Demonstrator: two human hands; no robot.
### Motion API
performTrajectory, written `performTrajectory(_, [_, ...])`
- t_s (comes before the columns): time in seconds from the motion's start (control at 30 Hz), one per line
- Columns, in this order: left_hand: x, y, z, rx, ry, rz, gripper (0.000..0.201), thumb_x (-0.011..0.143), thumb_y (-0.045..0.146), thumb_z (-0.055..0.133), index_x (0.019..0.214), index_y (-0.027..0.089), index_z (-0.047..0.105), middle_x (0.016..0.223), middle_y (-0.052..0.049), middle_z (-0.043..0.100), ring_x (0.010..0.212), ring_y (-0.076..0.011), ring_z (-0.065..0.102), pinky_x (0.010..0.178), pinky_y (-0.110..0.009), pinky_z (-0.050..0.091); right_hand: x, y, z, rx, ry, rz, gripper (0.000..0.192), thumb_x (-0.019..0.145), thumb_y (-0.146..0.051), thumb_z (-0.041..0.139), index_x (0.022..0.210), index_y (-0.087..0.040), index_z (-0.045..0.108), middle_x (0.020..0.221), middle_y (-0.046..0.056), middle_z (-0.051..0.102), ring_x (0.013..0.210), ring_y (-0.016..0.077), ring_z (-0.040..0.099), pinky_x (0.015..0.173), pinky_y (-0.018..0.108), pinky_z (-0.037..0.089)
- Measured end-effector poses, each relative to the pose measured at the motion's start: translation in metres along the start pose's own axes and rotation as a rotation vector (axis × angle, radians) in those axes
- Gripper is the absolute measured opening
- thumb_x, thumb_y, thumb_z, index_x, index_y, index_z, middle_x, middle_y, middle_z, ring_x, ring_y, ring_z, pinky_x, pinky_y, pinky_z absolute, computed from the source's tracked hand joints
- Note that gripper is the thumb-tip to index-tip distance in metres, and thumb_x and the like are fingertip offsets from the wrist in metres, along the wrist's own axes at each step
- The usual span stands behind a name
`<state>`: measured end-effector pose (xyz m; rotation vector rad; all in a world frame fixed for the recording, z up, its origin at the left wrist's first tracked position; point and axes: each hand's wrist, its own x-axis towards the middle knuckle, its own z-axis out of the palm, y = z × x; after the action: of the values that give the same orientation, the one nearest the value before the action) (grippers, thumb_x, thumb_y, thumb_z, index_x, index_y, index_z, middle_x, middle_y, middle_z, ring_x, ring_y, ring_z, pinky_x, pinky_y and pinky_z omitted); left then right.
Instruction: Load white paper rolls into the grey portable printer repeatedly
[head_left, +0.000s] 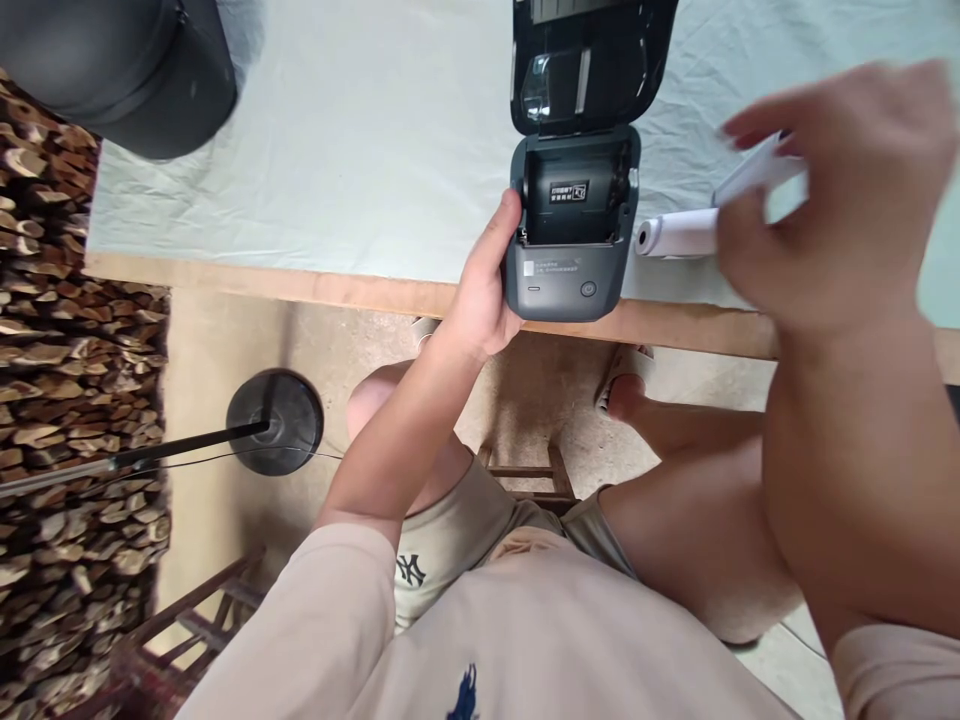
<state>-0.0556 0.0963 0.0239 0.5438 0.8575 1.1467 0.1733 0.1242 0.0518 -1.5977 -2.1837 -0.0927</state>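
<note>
A dark grey label printer (574, 235) stands at the table's front edge with its lid (592, 70) raised and its roll bay showing no roll. My left hand (487, 275) grips its left side, thumb on the upper rim beside the bay. To the right of the printer lies a white paper roll (679, 234), its hollow end facing left. Another white roll-like piece (746, 172) shows just behind it, partly covered by my right hand. My right hand (840, 190) is over these rolls, blurred by motion, with thumb and index finger spread apart.
A pale green cloth (360, 130) covers the table, which has a wooden front edge (337, 288). A large black object (157, 80) stands at the left. Below are a round black stand base (274, 420), wooden stools (187, 630), and stacked firewood (67, 400) along the left.
</note>
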Motion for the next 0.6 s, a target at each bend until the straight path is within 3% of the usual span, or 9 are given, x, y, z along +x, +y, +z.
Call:
performTrajectory(0.07, [0.000,0.000,0.000,0.018,0.004,0.000,0.048,0.100,0.057,0.045,0.103,0.016,0.069,0.111,-0.004,0.073,0.148,-0.0260,0.046,0.111,-0.034,0.056,-0.002,-0.014,0.001,-0.081,-0.240,-0.016,0.046,0.080,-0.019,0.051,0.122,-0.023,0.068,0.126,0.005,0.065,0.122,0.0308,0.058,0.105,0.053,0.046])
performTrajectory(0.13, [0.000,0.000,-0.001,0.007,0.012,-0.001,0.047,0.100,0.057,0.046,0.104,0.016,0.069,0.110,-0.004,0.073,0.149,-0.0261,0.044,0.112,-0.035,0.056,-0.002,-0.023,0.003,-0.103,-0.401,-0.022,0.044,0.086,-0.022,0.049,0.126,-0.026,0.067,0.130,0.005,0.064,0.126,0.0314,0.055,0.105,0.053,0.047])
performTrajectory(0.27, [0.000,-0.001,-0.001,-0.031,0.044,-0.017,0.047,0.100,0.057,0.046,0.106,0.015,0.067,0.112,-0.005,0.072,0.150,-0.0265,0.042,0.113,-0.036,0.054,0.002,-0.027,-0.001,-0.157,-0.510,0.101,0.043,0.087,-0.023,0.053,0.128,-0.030,0.064,0.133,0.003,0.062,0.128,0.0301,0.056,0.108,0.054,0.045])
performTrajectory(0.37, [-0.001,-0.001,-0.001,-0.022,0.072,-0.026,0.049,0.101,0.058,0.042,0.109,0.016,0.066,0.115,-0.003,0.072,0.149,-0.0265,0.044,0.114,-0.037,0.055,0.003,-0.024,-0.010,-0.079,-0.416,0.192,0.050,0.081,-0.022,0.057,0.130,-0.034,0.061,0.131,0.003,0.061,0.121,0.0256,0.060,0.099,0.044,0.051])
performTrajectory(0.43, [-0.001,0.000,0.000,-0.023,0.059,-0.022,0.049,0.102,0.057,0.041,0.108,0.016,0.066,0.115,-0.003,0.072,0.149,-0.0260,0.044,0.114,-0.037,0.054,0.001,-0.021,-0.013,0.123,-0.254,0.205,0.051,0.079,-0.023,0.059,0.129,-0.032,0.062,0.128,0.004,0.061,0.107,0.0173,0.063,0.084,0.032,0.051])
performTrajectory(0.5, [-0.001,0.000,0.000,-0.035,0.035,-0.017,0.047,0.102,0.056,0.042,0.107,0.016,0.067,0.115,-0.003,0.072,0.150,-0.0254,0.043,0.115,-0.035,0.053,-0.001,-0.019,-0.012,0.358,-0.092,0.224,0.046,0.078,-0.027,0.062,0.123,-0.025,0.064,0.120,0.005,0.062,0.090,0.0088,0.059,0.070,0.025,0.044])
performTrajectory(0.6, [-0.001,0.000,0.000,-0.045,0.028,-0.019,0.047,0.102,0.056,0.043,0.108,0.016,0.067,0.116,-0.003,0.072,0.150,-0.0252,0.044,0.115,-0.034,0.053,0.001,-0.017,-0.002,0.568,0.047,0.279,0.034,0.078,-0.034,0.066,0.106,-0.015,0.067,0.093,0.002,0.060,0.073,0.0019,0.046,0.063,0.023,0.031])
